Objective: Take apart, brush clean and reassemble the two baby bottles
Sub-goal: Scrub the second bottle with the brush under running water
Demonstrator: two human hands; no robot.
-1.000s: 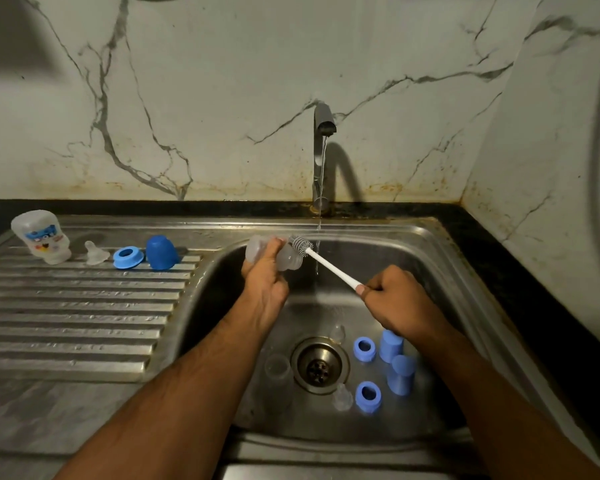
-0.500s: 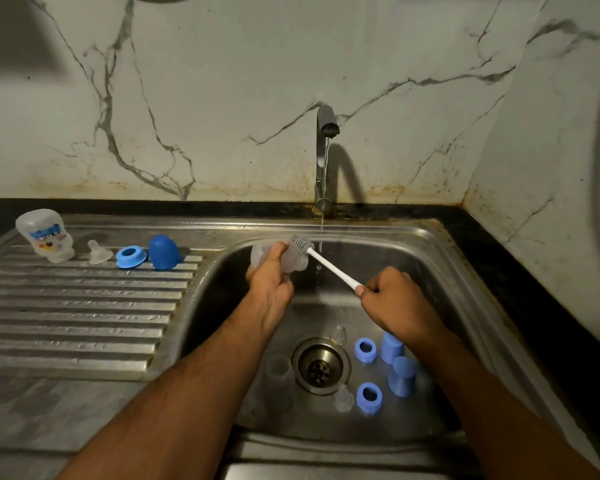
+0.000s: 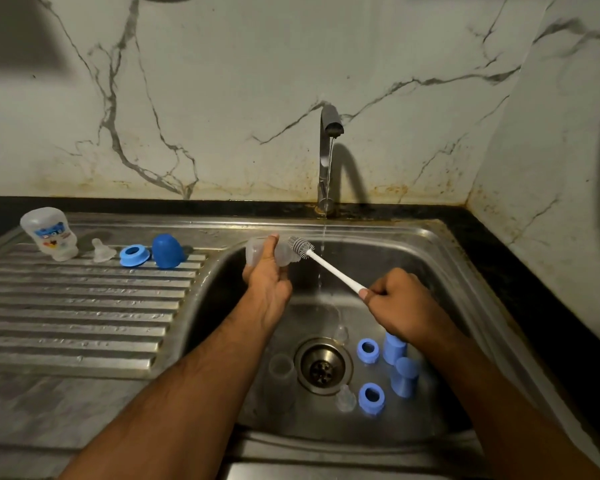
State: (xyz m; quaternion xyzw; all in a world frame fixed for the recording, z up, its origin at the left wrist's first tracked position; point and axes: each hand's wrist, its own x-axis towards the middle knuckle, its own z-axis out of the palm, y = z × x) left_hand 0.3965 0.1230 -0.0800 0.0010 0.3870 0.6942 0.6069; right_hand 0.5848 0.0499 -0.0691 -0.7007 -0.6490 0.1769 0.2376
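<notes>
My left hand (image 3: 267, 282) holding the clear bottle (image 3: 269, 253) over the sink (image 3: 440, 251), my right hand (image 3: 400, 301) gripping the white brush (image 3: 321, 259), its bristles at the bottle's mouth, tap (image 3: 328, 157) running, another bottle (image 3: 49, 233) upside down on the drainer (image 3: 77, 317)

1. The scene is dim and warm-toned, with the light coming from above and in front, which leaves the white marble-veined wall (image 3: 222, 98) brighter than the sink area.
2. A dark soft shadow fills the upper left corner of the wall, and the curved steel tap (image 3: 327, 157) casts an arched shadow to its right.
3. The stainless steel sink basin (image 3: 440, 271) carries dull highlights along its rim, while its near-left inner wall falls into deep shade.
4. The ridged steel draining board (image 3: 84, 306) shows faint streaks of glare.
5. Wide-angle distortion bends the counter edges and the right wall.
6. Focus is soft overall; the clear plastic parts by the drain are hard to make out.
</notes>
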